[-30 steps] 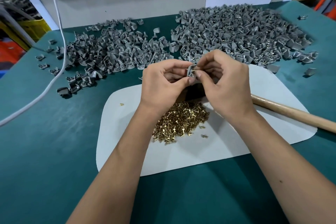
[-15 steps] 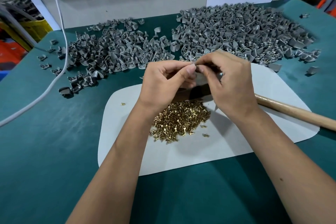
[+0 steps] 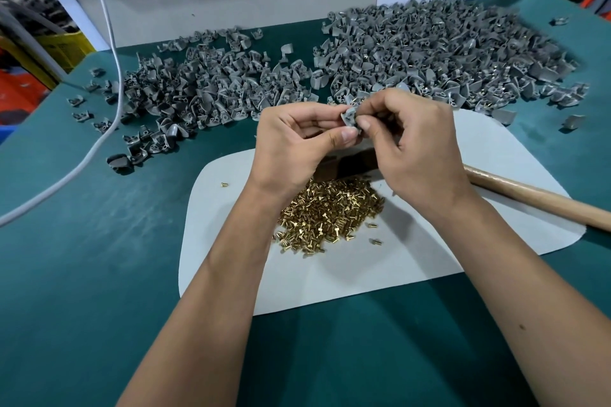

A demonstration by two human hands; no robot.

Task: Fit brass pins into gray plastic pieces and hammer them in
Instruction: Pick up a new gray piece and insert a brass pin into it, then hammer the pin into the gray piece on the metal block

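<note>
My left hand (image 3: pixel 294 142) pinches a small gray plastic piece (image 3: pixel 348 116) between thumb and fingers, above the white mat (image 3: pixel 224 241). My right hand (image 3: pixel 416 145) meets it from the right, its thumb and forefinger pinched at the piece; any pin between them is hidden. A heap of brass pins (image 3: pixel 325 211) lies on the mat just below both hands. A hammer lies on the mat, its wooden handle (image 3: pixel 535 196) running off right and its dark head (image 3: pixel 353 163) partly hidden under my hands.
Two big heaps of gray plastic pieces spread across the green table, one at back left (image 3: pixel 211 89), one at back right (image 3: pixel 439 53). A white cable (image 3: pixel 109 43) hangs down at the left. Stray pins (image 3: pixel 224 185) lie on the mat.
Both hands stayed together over the pins, with the fingers shifting around the gray piece; it was hidden half a second ago and shows again between the fingertips now.
</note>
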